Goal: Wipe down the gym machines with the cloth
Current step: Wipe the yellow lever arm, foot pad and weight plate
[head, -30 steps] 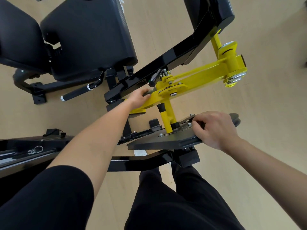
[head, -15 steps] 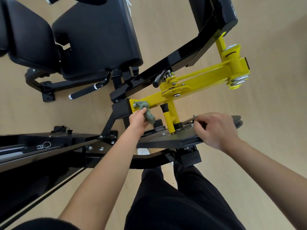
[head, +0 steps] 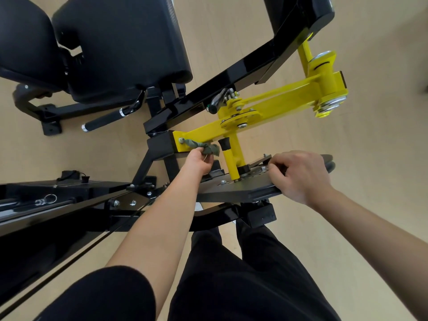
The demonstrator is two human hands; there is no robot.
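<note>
Yellow steel: lever arm (head: pixel 266 110) of the gym machine, grey-green cloth (head: pixel 205 148) against its near end.
Cloth sits bunched in the curled fingers of the left hand (head: pixel 196 159), touching the arm beside a bolt, just left of a black-capped post (head: pixel 228 156). Well apart, the right hand (head: pixel 298 174) curls its fingers over the dark flat plate (head: pixel 231 191). Black seat pad (head: pixel 120 47) beyond, above pale wood floor (head: pixel 382 147).

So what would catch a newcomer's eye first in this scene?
The bright yellow arm, slanting across the middle toward the upper right, stands out most. At its lower left end, the left hand holds a crumpled green cloth against the yellow metal, while the right hand rests on the dark plate beside it.
</note>
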